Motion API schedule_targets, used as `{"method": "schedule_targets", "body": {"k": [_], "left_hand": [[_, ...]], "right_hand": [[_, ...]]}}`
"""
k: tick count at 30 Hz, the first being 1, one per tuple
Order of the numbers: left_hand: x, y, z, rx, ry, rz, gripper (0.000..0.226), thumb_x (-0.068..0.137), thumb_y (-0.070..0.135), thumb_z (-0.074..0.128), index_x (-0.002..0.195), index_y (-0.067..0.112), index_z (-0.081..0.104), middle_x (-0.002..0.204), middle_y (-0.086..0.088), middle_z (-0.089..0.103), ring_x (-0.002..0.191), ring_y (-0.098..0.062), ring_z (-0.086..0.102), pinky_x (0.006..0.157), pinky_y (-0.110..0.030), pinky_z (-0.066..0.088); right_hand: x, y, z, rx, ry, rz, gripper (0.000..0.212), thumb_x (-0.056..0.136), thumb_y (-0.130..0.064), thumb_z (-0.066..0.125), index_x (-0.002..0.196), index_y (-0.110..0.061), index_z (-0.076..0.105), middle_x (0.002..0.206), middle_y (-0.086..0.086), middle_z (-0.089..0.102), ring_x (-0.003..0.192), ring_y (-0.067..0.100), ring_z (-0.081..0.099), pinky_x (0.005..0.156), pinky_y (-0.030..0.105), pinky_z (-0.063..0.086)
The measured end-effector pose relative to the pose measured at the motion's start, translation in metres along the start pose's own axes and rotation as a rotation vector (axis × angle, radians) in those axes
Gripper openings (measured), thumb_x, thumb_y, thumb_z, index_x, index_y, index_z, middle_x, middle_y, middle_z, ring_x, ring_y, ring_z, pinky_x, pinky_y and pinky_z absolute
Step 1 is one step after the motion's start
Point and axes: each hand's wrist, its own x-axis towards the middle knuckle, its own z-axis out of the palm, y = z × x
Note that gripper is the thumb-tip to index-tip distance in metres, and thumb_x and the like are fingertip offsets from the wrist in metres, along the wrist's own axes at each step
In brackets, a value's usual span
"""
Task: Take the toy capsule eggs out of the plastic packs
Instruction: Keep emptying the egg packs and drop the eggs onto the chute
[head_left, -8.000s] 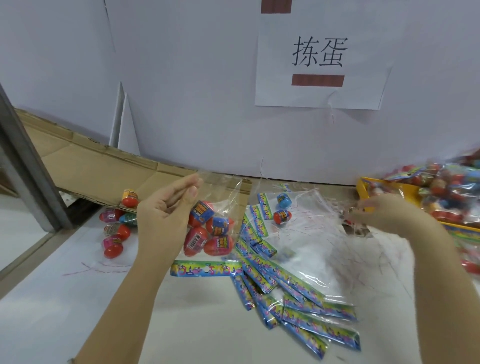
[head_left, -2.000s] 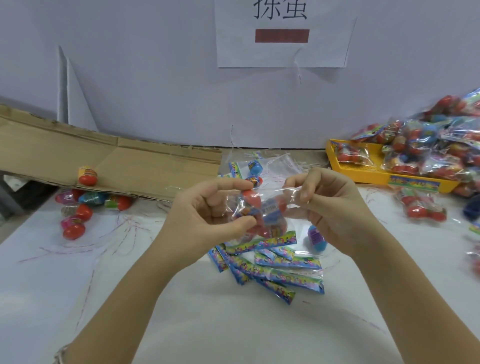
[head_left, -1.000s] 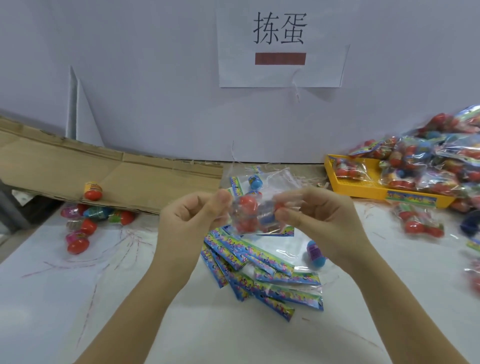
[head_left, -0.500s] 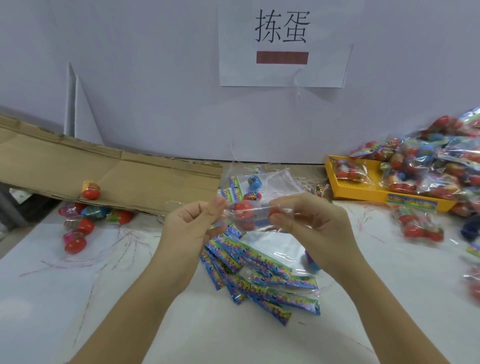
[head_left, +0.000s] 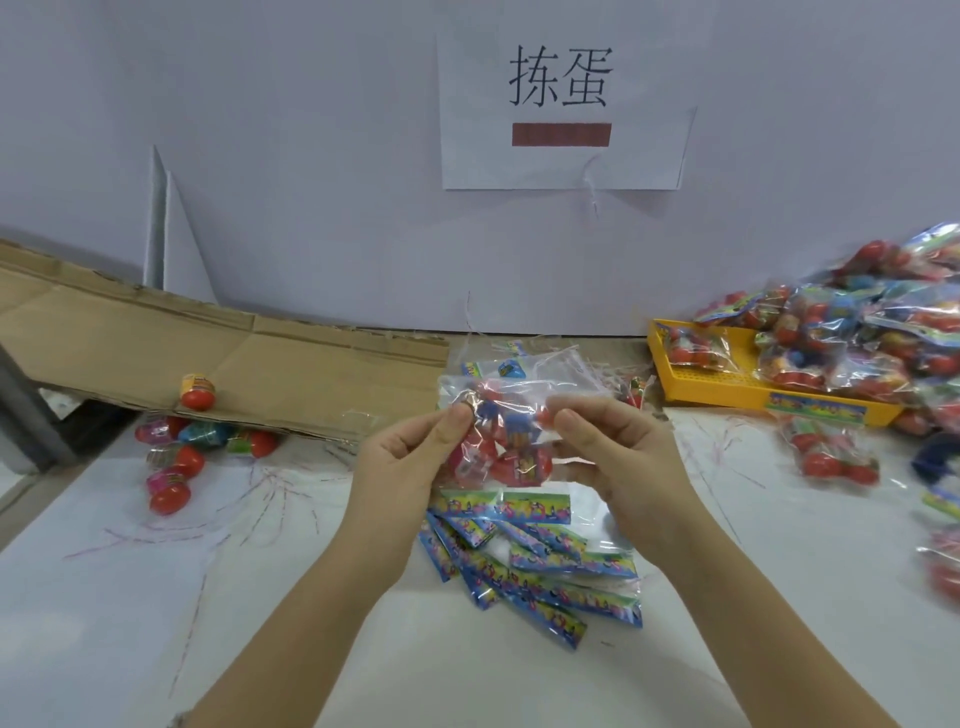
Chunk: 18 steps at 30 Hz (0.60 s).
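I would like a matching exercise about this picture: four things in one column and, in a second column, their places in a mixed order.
Things
1. pack of eggs
2. yellow tray
3. lone egg
4. paper sign

Places
A. on the wall
B. on the cardboard sheet
C. pinched between the left hand and the right hand
D. at the right of the table, holding full packs

Pairs: 1-C, 2-D, 3-B, 4-A

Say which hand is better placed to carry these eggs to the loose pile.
Left, likely: left hand pinches the pack on the side nearer the loose eggs; right hand is farther.
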Motion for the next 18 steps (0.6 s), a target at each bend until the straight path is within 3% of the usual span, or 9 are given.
{"method": "schedule_targets", "body": {"k": [5,8,12,15,18], "left_hand": [[0.001,0.002,-0.004,-0.081,-0.047,0.025,0.041,0.066,0.045,0.075,0.096,0.018,0.079,0.097,-0.01,0.076,0.075,-0.023,0.074,0.062,-0.03,0.06],[0.004,0.001,-0.008,-0.092,0.065,0.028,0.026,0.061,0.039,0.077,0.08,0.02,0.08,0.085,-0.007,0.077,0.065,-0.018,0.073,0.057,-0.026,0.058],[0.005,-0.001,-0.01,-0.036,0.142,0.101,0.009,0.072,0.024,0.072,0.073,0.019,0.079,0.079,-0.008,0.076,0.063,-0.021,0.073,0.056,-0.026,0.059],[0.014,0.004,-0.025,-0.088,0.321,0.205,0.018,0.089,0.014,0.063,0.073,0.013,0.071,0.066,0.0,0.072,0.055,-0.014,0.07,0.053,-0.023,0.057],[0.017,0.004,-0.031,-0.101,0.294,0.173,0.022,0.085,0.03,0.063,0.071,0.014,0.068,0.065,0.0,0.069,0.054,-0.016,0.069,0.054,-0.028,0.059]], "right_hand": [[0.001,-0.001,-0.003,-0.064,0.099,-0.037,0.01,0.074,-0.013,0.069,0.082,-0.014,0.075,0.078,0.006,0.075,0.062,0.016,0.07,0.053,0.02,0.054],[0.0,0.001,0.0,-0.09,0.062,-0.031,0.012,0.083,-0.002,0.066,0.083,-0.012,0.073,0.077,0.006,0.075,0.062,0.016,0.07,0.054,0.022,0.055],[-0.001,0.0,0.001,-0.111,0.078,0.014,0.017,0.085,-0.005,0.067,0.077,-0.019,0.074,0.075,0.005,0.074,0.061,0.016,0.069,0.053,0.023,0.054],[0.003,-0.003,-0.007,-0.009,0.184,0.052,0.012,0.087,-0.005,0.064,0.082,-0.013,0.071,0.074,0.002,0.073,0.058,0.015,0.068,0.05,0.024,0.054],[0.006,-0.007,-0.013,0.037,0.229,0.059,0.01,0.089,-0.007,0.061,0.086,-0.011,0.07,0.077,0.001,0.074,0.061,0.015,0.069,0.05,0.023,0.054]]}}
